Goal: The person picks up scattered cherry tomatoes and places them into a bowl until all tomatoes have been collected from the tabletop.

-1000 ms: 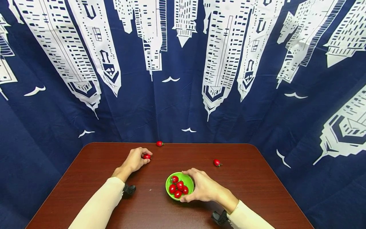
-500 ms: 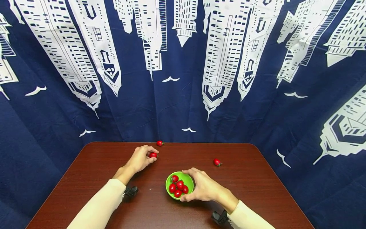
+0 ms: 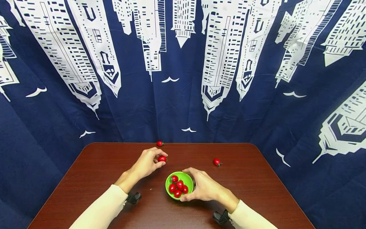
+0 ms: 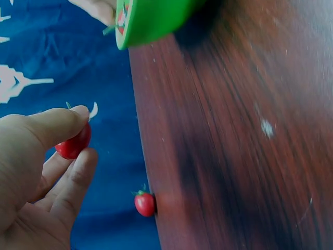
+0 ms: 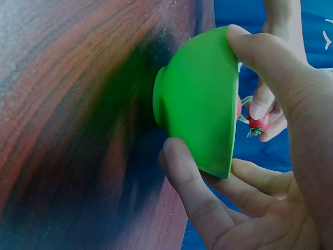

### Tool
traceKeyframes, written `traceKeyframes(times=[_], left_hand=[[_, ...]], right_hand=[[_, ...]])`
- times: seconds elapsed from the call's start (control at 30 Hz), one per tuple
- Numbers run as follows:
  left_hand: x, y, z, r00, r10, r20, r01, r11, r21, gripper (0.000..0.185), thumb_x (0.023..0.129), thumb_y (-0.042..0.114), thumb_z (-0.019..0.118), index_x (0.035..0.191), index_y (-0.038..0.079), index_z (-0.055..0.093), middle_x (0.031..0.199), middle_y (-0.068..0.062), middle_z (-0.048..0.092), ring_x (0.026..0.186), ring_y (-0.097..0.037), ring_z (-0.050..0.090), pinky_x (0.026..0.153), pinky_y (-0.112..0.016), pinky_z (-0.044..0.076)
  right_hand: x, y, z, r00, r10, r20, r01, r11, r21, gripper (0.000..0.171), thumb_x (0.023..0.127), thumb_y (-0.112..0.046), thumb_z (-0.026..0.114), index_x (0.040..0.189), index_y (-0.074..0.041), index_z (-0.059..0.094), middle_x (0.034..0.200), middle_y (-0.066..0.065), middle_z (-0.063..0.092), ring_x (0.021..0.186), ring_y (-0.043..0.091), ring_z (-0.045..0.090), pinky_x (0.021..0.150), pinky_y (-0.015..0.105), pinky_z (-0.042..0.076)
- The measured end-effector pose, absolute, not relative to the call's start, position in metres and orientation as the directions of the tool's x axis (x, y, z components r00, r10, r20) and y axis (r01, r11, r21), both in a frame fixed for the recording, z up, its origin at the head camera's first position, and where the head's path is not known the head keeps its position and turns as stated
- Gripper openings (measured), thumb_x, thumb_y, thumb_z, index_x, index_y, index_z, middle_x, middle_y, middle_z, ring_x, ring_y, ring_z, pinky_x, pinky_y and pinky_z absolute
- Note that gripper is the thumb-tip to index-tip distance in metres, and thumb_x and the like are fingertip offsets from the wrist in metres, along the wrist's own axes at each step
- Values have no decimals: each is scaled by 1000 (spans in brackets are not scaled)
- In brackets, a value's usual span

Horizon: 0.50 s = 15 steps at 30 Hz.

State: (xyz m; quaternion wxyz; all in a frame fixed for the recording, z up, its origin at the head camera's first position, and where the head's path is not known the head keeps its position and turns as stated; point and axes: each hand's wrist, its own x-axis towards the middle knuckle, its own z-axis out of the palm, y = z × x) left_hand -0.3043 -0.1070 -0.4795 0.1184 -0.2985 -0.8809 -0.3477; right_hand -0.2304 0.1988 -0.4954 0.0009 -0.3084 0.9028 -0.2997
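My left hand (image 3: 146,163) pinches a cherry tomato (image 3: 162,158) between thumb and fingers, up and left of a green bowl (image 3: 189,181). In the left wrist view that cherry tomato (image 4: 76,141) is seen between the thumb and fingertips. Several red cherry tomatoes (image 3: 179,184) with green stems lie in the bowl. My right hand (image 3: 206,187) grips the bowl from its right side; in the right wrist view the thumb lies at the rim and fingers curve round the green wall (image 5: 200,99). The bowl's base meets or nearly meets the tabletop.
One loose cherry tomato (image 3: 159,143) lies at the far edge of the brown wooden table (image 3: 246,190). Another cherry tomato (image 3: 217,162) sits on the right half. A blue curtain (image 3: 177,105) with white building prints hangs behind the table.
Carrying the cherry tomato, my left hand has moved rightward and lately a little nearer the bowl. My right hand and the bowl have stayed in place.
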Motion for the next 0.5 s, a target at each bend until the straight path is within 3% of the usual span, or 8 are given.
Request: traceKeyframes(times=[0.17,0.37,0.5], left_hand=[[-295,-99,-475,-773,471,425,634,545,549,28,96,3,95,122,7,85,112,-6,81,94,-17,81,84,-25,70],[-286,-93,-472,-760,484,433,648,517,560,30,95,1,95,122,7,84,114,-5,83,96,-17,82,88,-25,71],[-280,-89,-470,-754,493,433,653,493,576,31,94,0,95,122,5,83,113,-5,84,96,-17,82,90,-32,73]], right_hand=[[-230,201,-495,-815,-556,161,-527,597,-605,99,80,-48,109,155,-3,63,115,5,81,79,3,70,73,20,62],[-230,202,-495,-812,-568,133,-501,562,-658,101,80,-42,110,157,1,61,127,11,81,84,10,80,74,20,65],[-232,203,-496,-810,-574,120,-485,541,-688,100,79,-36,111,158,1,61,132,12,80,90,10,83,77,21,68]])
